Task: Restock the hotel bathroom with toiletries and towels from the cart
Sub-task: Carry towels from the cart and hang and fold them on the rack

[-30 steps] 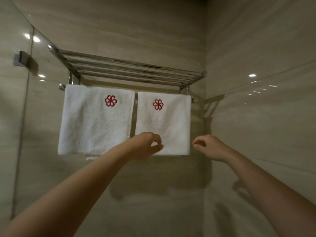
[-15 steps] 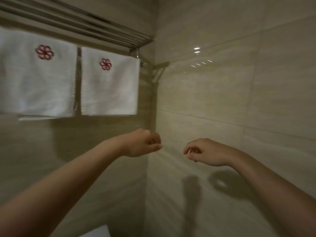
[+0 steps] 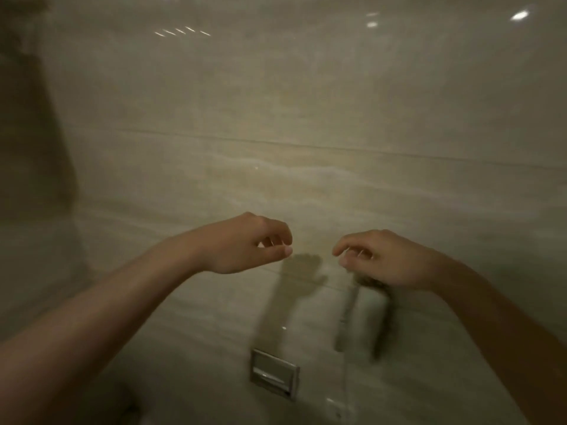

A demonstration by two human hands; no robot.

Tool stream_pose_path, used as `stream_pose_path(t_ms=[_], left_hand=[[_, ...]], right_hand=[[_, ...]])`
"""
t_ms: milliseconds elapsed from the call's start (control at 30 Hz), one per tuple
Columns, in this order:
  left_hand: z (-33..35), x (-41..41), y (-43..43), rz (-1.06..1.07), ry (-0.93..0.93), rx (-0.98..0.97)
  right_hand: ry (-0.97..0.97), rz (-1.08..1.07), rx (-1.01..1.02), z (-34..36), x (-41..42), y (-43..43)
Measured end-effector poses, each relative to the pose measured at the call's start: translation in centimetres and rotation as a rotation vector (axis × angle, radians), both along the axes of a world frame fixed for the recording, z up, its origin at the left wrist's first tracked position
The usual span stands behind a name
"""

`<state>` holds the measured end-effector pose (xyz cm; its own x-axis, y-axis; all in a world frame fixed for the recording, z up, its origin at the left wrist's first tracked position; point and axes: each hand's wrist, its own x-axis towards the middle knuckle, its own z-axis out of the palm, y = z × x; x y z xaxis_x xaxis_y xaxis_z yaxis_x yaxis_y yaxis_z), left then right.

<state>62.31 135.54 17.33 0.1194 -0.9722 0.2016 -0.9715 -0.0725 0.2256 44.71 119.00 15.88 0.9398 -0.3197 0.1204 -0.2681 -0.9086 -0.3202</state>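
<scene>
Both my hands hang in the air in front of a beige tiled wall (image 3: 276, 118). My left hand (image 3: 248, 245) is at centre, fingers loosely curled, holding nothing. My right hand (image 3: 377, 259) is a short way to its right, fingers also loosely curled and holding nothing. No towel, toiletry or cart is in view. The picture is blurred by motion.
A metal recessed wall fitting (image 3: 274, 375) sits low on the tiles below my hands. A blurred dark vertical object (image 3: 362, 317), possibly a handset on a cord, hangs on the wall under my right hand. A dark shadowed area (image 3: 27, 133) fills the left edge.
The view has swung right and down, so the towel rack and the two white towels have left the frame. Both hands stay raised with nothing in them.
</scene>
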Motion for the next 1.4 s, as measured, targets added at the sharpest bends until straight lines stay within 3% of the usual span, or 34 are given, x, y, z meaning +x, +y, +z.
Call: stream_pose_path(t_ms=[333,500,667,1100,1400], left_hand=[[-8.0,-20.0,-12.3,-0.309,0.351,0.059],[-12.4,-30.0,-18.4,-0.449,0.587,0.186],[-14.7,-39.2,-24.2,-0.599,0.666,0.325],[-17.4,-52.9,-39.6,-0.805,0.754,0.523],[-21.2,-60.4,-45.7,-0.876,0.811,0.677]], right_hand=[[-0.143,-0.372,0.194,-6.5,-26.3,-7.7],[-0.188,-0.567,0.299,-10.2,-36.8,-8.7],[-0.214,-0.788,0.407,-13.5,-45.5,-10.4],[-0.269,-1.128,0.537,-18.1,-56.8,-17.9],[-0.308,-1.313,0.608,-20.0,-62.1,-21.2]])
